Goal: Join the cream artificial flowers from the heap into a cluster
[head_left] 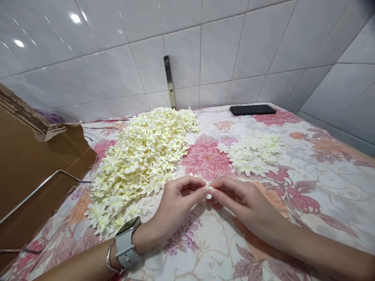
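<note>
Right of the large flower heap (140,160), a lane is free until the small pile (258,152); left, the cardboard (35,164) obstructs.

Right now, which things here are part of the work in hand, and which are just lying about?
Likely in use:
- left hand and right hand, pinching a small white piece
- large flower heap
- smaller flower heap

Seemingly just lying about:
- black phone
- cardboard
</note>
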Demonstrator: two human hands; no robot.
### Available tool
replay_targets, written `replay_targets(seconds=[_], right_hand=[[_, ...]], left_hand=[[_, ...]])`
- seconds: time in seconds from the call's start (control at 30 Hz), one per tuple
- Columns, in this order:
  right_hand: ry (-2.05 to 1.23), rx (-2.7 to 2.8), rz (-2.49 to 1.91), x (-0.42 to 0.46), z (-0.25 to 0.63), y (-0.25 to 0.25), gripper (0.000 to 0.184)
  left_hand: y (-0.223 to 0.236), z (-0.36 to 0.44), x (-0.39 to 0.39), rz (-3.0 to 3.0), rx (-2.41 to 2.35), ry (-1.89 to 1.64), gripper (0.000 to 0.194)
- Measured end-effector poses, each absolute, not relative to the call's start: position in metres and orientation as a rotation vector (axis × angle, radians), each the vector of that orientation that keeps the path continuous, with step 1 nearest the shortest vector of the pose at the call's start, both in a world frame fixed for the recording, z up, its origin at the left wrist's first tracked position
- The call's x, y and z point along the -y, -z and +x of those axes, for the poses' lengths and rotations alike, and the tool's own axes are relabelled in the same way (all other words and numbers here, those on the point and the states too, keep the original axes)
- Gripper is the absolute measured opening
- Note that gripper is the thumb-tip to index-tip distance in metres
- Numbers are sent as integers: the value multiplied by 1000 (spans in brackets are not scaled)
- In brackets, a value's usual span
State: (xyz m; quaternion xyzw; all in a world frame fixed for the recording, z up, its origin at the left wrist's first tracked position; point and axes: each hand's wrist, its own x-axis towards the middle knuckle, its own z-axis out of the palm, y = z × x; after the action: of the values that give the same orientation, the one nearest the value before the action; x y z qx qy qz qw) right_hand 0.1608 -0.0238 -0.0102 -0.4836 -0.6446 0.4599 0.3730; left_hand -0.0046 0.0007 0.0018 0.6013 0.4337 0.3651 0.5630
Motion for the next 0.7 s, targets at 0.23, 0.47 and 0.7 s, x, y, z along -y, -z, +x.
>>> replay_targets(seconds=[0.23, 0.47, 0.7], right_hand=[[-540, 1959, -1101, 24, 155, 18, 29], [-661, 1906, -1213, 25, 161, 15, 21], [-754, 1779, -1347, 24, 164, 16, 17]], left_hand=[[0, 0, -4, 1072, -960, -784, 14], [3, -1, -7, 936, -928, -794, 25], [2, 0, -6, 1062, -1007, -766, 19]])
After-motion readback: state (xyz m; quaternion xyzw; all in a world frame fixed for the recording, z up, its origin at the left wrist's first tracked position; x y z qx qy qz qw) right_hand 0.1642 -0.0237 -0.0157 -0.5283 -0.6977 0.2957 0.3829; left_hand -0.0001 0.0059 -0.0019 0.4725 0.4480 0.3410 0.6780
